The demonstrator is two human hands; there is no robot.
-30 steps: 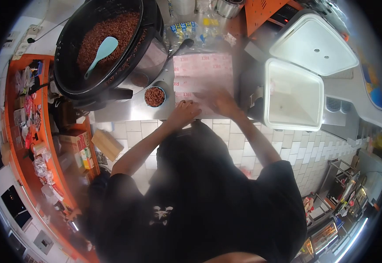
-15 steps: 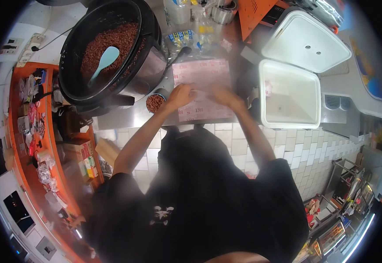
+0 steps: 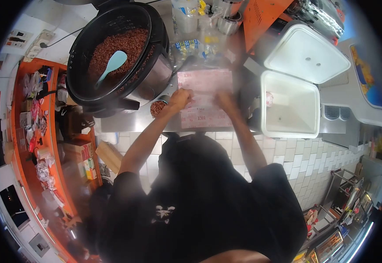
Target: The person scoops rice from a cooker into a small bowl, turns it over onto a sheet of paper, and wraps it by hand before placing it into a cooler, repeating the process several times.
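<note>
A pink printed paper sheet (image 3: pixel 205 111) lies flat on the metal counter in front of me. My left hand (image 3: pixel 181 99) is over its left side with the fingers curled closed; whether anything is pinched in them is hidden. Over the right side is my right hand (image 3: pixel 225 100), its fingers smeared by motion. Something pale and hazy seems to stretch between the two hands, too blurred to name. Beside my left wrist stands a small cup (image 3: pixel 158 109) of reddish-brown cooked rice. A large black cooker (image 3: pixel 153 72) holds more of this rice (image 3: pixel 134 44), with a pale turquoise paddle (image 3: pixel 114 62) resting in it.
On the right stands a white cooler box (image 3: pixel 289 131) with its lid (image 3: pixel 307 57) raised and a small pink-printed piece inside. Plastic bags (image 3: pixel 195 46) and metal cups (image 3: pixel 229 24) crowd the back. Orange shelving (image 3: pixel 46 118) stands at the left.
The whole view has shifted, so the counter things sit slightly lower in it. Both hands stay over the paper sheet, the right one drawn slightly farther from the left.
</note>
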